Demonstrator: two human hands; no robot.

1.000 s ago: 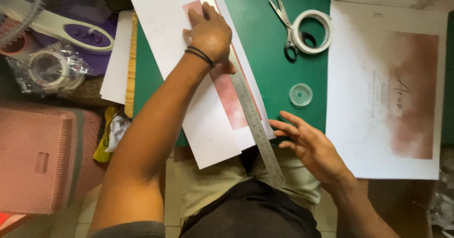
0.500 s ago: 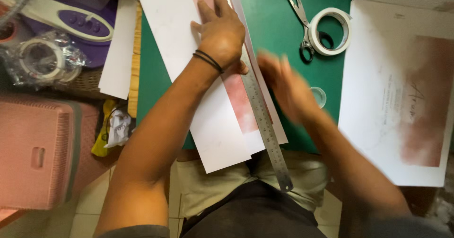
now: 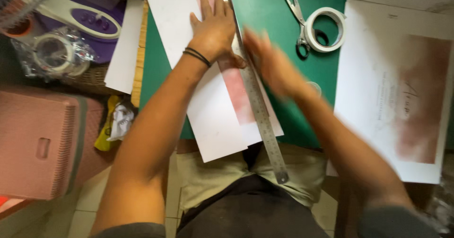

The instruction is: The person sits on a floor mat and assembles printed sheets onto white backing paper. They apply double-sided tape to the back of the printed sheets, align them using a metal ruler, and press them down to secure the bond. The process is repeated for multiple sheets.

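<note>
My left hand (image 3: pixel 215 27) lies flat, fingers spread, on a white sheet with a pink printed patch (image 3: pixel 208 101), pressing it and the long steel ruler (image 3: pixel 257 105) onto the green cutting mat (image 3: pixel 283 39). A black band circles that wrist. My right hand (image 3: pixel 269 63) is blurred with motion just right of the ruler, over the mat; I cannot make out anything in it. The ruler runs diagonally along the sheet's right edge and overhangs the table toward my lap.
Scissors (image 3: pixel 298 18) and a roll of white tape (image 3: pixel 324 30) lie on the mat's far right. A large white print with a brown patch (image 3: pixel 402 91) sits at right. A pink plastic case (image 3: pixel 42 143), bagged tape (image 3: pixel 56 53) and a purple-white device (image 3: pixel 90 18) are at left.
My right hand has swept from the table's near edge up across the mat to beside the ruler near my left hand. The left hand stays pressed on the sheet.
</note>
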